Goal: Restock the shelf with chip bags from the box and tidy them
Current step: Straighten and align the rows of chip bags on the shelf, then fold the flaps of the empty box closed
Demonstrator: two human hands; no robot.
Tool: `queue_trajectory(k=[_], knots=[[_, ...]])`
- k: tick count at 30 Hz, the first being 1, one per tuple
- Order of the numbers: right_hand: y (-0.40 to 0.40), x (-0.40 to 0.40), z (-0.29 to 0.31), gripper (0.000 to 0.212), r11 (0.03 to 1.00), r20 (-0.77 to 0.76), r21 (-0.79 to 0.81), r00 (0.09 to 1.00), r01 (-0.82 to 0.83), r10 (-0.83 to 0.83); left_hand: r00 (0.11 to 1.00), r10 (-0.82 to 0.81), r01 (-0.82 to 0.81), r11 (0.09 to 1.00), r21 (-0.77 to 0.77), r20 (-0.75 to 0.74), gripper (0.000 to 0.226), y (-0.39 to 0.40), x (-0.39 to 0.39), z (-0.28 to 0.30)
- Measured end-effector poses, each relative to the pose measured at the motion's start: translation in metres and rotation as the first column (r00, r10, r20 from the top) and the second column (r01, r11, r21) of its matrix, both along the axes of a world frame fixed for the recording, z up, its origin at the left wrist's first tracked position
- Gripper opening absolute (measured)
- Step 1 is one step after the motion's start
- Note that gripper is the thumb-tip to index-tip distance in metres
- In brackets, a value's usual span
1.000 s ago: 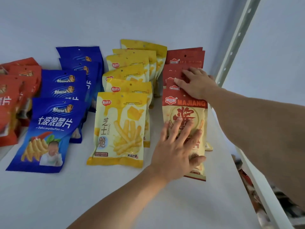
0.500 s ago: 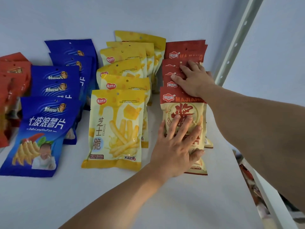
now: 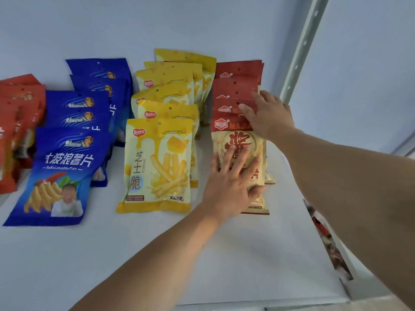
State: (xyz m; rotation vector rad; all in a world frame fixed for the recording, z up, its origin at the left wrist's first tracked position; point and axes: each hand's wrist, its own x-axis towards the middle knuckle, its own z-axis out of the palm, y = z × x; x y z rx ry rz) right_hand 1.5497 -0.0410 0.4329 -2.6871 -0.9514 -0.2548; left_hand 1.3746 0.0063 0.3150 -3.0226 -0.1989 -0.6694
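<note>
Bags in the red row (image 3: 238, 93) at the shelf's (image 3: 258, 254) far right barely shifted; left hand (image 3: 231, 182) stayed flat on the near bag (image 3: 241, 142), right hand (image 3: 267, 115) kept flat fingers pressing those behind, so tidying continued.

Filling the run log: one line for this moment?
left hand flat on front red-cream bag | right hand on red bags behind | tidying row
</note>
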Motion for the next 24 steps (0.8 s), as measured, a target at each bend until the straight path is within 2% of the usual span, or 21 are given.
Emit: queue_trajectory(k=[5, 10, 13, 15, 18, 21, 24], knots=[[-0.029, -0.027, 0.004, 0.067, 0.982, -0.047, 0.18, 0.998, 0.05, -0.042, 0.999, 0.024, -0.023, 1.0, 0.021, -0.043, 0.078, -0.004, -0.004, 0.008], [-0.062, -0.067, -0.018, 0.053, 0.995, -0.017, 0.098, 1.0, -0.003, 0.005, 0.994, 0.098, -0.1, 0.994, -0.033, -0.053, 0.076, -0.017, -0.023, 0.026], [-0.083, -0.094, -0.033, 0.046, 0.998, 0.03, 0.047, 0.998, -0.052, 0.051, 0.975, 0.213, -0.217, 0.974, -0.062, -0.07, 0.063, -0.021, -0.045, 0.034], [-0.095, -0.114, -0.042, 0.044, 0.992, 0.142, -0.009, 0.981, -0.128, 0.128, 0.964, 0.264, -0.265, 0.964, -0.021, -0.036, 0.048, -0.022, -0.068, 0.036], [-0.102, -0.147, -0.053, 0.037, 0.938, 0.255, -0.139, 0.903, -0.318, 0.344, 0.959, 0.28, -0.278, 0.959, 0.05, -0.042, 0.033, -0.021, -0.112, 0.036], [-0.098, -0.185, -0.068, 0.026, 0.854, 0.274, -0.228, 0.811, -0.468, 0.517, 0.93, 0.358, -0.346, 0.929, 0.13, -0.086, 0.025, -0.021, -0.164, 0.033], [-0.091, -0.225, -0.078, 0.023, 0.81, 0.259, -0.194, 0.767, -0.554, 0.587, 0.883, 0.444, -0.428, 0.895, 0.126, -0.154, 0.028, -0.028, -0.22, 0.032]])
